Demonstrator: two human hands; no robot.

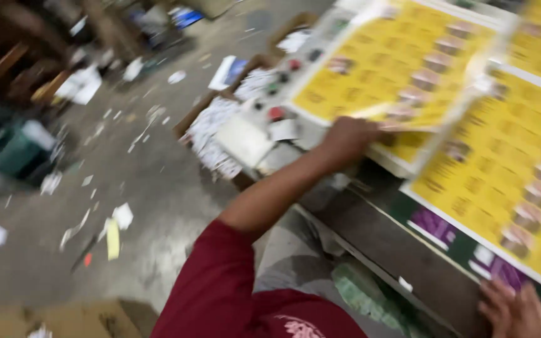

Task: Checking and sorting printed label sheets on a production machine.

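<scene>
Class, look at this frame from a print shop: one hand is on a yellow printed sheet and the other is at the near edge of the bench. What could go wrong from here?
1. The left hand presses on the yellow printed sheet at one spot only; the sheet might crease or slide out of line with the second yellow sheet.
2. The red button on the control panel sits near that forearm and might get knocked.
3. Paper scraps litter the floor: a possible slip hazard.
</scene>
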